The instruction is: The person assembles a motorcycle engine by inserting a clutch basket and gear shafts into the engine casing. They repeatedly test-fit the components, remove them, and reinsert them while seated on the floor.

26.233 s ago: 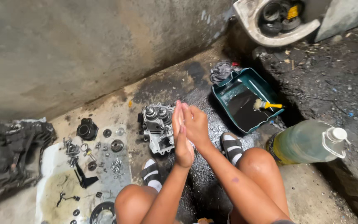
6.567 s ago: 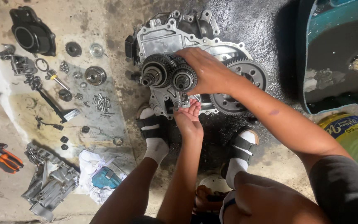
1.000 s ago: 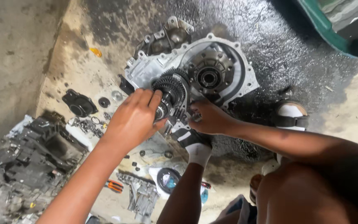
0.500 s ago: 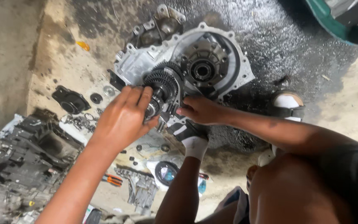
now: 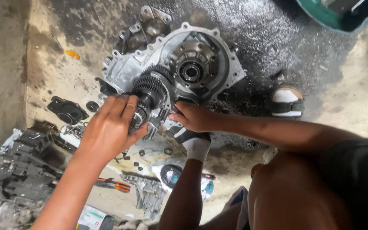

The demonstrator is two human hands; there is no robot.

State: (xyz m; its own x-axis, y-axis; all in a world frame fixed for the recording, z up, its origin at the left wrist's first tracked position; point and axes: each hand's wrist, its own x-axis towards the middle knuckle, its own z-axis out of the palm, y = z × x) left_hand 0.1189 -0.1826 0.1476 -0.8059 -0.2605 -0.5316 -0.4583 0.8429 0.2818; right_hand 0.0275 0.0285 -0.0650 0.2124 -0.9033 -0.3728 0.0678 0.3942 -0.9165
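Gear shaft (image 5: 148, 100): stacked toothed gears on one spindle, seated in the near-left part of the gearbox housing (image 5: 201, 51), long axis running from near left to far right, near end pointing toward the left hand (image 5: 109, 127). Left hand: grip wrapped over the near end of the gear shaft, fingers (image 5: 128, 108) pressed together on the lower gears. Right hand (image 5: 192, 117): just right of the shaft, fingertips curled at its base against the housing edge; cannot tell whether pinching a small part or merely pressing. Housing: pale cast metal, bolt-hole flange all round, round bearing hub (image 5: 191, 70) just right of the shaft, open face upward. Open room: wet bare floor far and right of the housing; crowded on the near-left side with loose parts. Floor (image 5: 277, 38): rough concrete, dark and wet with oil under the housing, dry and sandy toward the left. Black cover plate (image 5: 67, 110) left of the hands, well apart from the housing. Orange-handled pliers (image 5: 112, 184) near, beside a grey cast part (image 5: 148, 194). Dark greasy casing (image 5: 20, 166) at near left. Green tray (image 5: 341, 15) at far right corner. Striped sandal (image 5: 287, 101) right of the housing.
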